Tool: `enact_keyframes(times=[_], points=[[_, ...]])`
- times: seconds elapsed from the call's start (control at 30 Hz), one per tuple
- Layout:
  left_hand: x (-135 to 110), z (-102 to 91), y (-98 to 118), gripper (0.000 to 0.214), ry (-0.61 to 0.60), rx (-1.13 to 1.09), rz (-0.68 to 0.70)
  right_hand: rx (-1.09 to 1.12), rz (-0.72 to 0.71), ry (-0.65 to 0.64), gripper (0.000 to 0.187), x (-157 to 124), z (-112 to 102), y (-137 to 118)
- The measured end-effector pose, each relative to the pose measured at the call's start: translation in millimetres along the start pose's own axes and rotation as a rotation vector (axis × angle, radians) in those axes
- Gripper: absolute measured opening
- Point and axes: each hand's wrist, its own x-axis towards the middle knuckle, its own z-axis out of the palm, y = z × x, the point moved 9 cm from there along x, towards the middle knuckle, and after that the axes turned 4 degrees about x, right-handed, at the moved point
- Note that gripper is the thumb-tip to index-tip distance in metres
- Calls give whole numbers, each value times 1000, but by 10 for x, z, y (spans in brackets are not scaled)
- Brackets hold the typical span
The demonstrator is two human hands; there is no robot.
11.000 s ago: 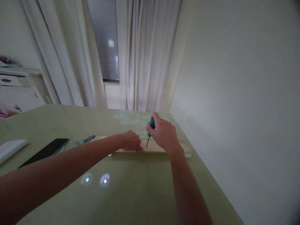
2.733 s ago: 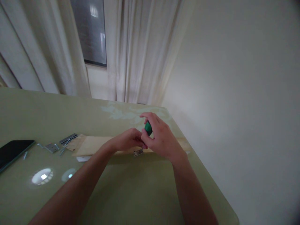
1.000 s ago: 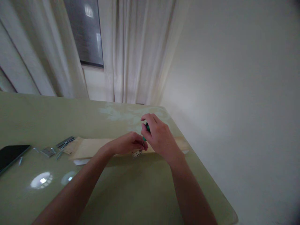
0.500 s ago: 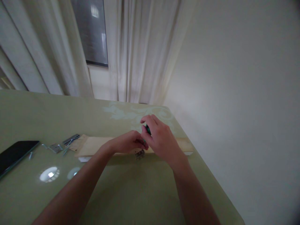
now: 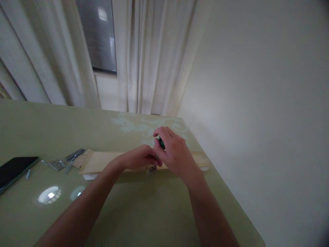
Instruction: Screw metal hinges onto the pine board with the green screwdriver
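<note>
A pale wooden board (image 5: 102,160) lies across the green table (image 5: 144,206). A small metal hinge (image 5: 150,169) sits at the board's near edge. My right hand (image 5: 173,154) is closed round a green-handled screwdriver (image 5: 161,143), held upright over the hinge. My left hand (image 5: 140,159) rests on the board just left of it, fingers pinched at the screwdriver's tip; what they pinch is hidden.
Loose metal hinges (image 5: 58,164) and screws (image 5: 27,174) lie left of the board, beside a dark phone (image 5: 14,168). Curtains (image 5: 151,58) and a window (image 5: 99,34) stand behind the table. A bare wall (image 5: 257,103) runs along the table's right edge.
Both hands stay at the hinge with the screwdriver. Only the view has shifted slightly; eleven seconds ago the screwdriver's shaft showed more and the hands were a little further apart.
</note>
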Motion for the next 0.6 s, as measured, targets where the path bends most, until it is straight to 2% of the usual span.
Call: enact_keyframes(times=[0.23,0.43,0.6], points=[[-14,35,30,19,-17,-29,-61,68,32,-71,19,-65,-77,-6],[-33,129,-147,13,-73,-161,-83,145,27,-90,31,-82,-126,8],[-50,123,-265,14,-79,-171,-65,152,3,-102,31,-87,-96,-37]])
